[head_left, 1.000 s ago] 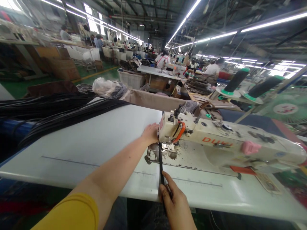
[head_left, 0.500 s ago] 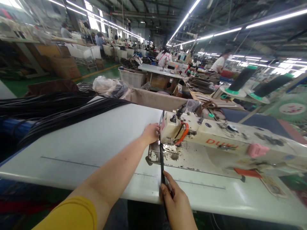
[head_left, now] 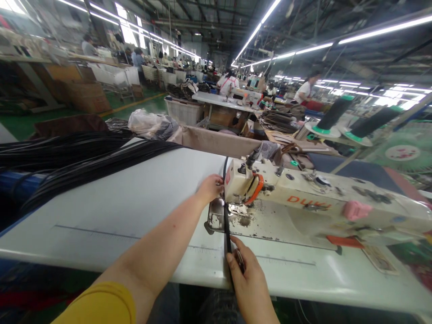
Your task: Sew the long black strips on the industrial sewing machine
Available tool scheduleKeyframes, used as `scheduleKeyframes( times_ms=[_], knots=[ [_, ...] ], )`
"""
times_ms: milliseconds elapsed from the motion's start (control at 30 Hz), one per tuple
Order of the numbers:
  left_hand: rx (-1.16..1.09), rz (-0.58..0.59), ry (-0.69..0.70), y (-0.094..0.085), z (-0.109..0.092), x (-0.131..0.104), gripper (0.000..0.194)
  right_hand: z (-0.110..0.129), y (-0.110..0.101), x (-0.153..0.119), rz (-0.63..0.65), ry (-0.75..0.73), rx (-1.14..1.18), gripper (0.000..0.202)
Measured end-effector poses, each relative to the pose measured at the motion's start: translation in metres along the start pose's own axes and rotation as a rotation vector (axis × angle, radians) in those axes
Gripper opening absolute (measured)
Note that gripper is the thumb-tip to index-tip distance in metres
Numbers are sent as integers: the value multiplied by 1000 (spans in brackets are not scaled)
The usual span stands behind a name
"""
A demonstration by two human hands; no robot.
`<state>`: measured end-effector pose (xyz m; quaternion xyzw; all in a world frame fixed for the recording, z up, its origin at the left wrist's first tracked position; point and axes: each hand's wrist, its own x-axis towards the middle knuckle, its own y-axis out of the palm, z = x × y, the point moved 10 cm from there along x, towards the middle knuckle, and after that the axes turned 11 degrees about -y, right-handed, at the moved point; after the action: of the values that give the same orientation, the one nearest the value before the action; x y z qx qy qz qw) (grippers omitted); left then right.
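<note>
A narrow black strap (head_left: 227,225) runs lengthwise under the head of a white sewing machine (head_left: 243,180), past the needle area, and over the table's front edge. My left hand (head_left: 212,186) is at the far side of the needle, left of the machine head, fingers curled closed against the strap; their tips are partly hidden. Nearer the front edge, my right hand (head_left: 248,274) pinches the strap between thumb and fingers. A small metal tool (head_left: 240,260) is also tucked in that hand, mostly covered, its kind unclear.
Many long black straps (head_left: 101,166) lie heaped over the table's left side. Behind the white table (head_left: 135,202) stands a fabric-lined bin (head_left: 219,139). Thread cones (head_left: 334,114) and a fan (head_left: 401,153) are at right. People work at other tables farther back.
The strap's far end now bows out more visibly behind the machine head. Both hands keep nearly the same places on it; the view has shifted slightly.
</note>
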<state>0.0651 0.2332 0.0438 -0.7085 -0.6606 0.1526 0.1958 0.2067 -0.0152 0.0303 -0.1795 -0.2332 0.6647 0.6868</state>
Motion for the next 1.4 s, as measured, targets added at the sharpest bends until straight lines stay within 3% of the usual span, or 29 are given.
scheduleKeyframes(
  times_ms=[133,333,467,667,1033,1400],
  knots=[
    [-177,-60,-112,-11,14,3,15,7,-10,-5,-112,-112,-52,42],
    [-556,-32,-285,-16,30,-12,26,24,-23,-9,-243,-193,-50,37],
    [-758,-48,-331,-30,38,-38,37,38,-15,-4,-166,-178,19,39],
    [-867,-90,-329,-58,46,-90,43,43,28,8,95,-10,327,55],
    [-780,-196,-333,-95,64,-174,39,30,69,49,144,149,583,60],
    [-722,-169,-306,-109,63,-217,35,66,107,63,348,140,811,54]
  ],
)
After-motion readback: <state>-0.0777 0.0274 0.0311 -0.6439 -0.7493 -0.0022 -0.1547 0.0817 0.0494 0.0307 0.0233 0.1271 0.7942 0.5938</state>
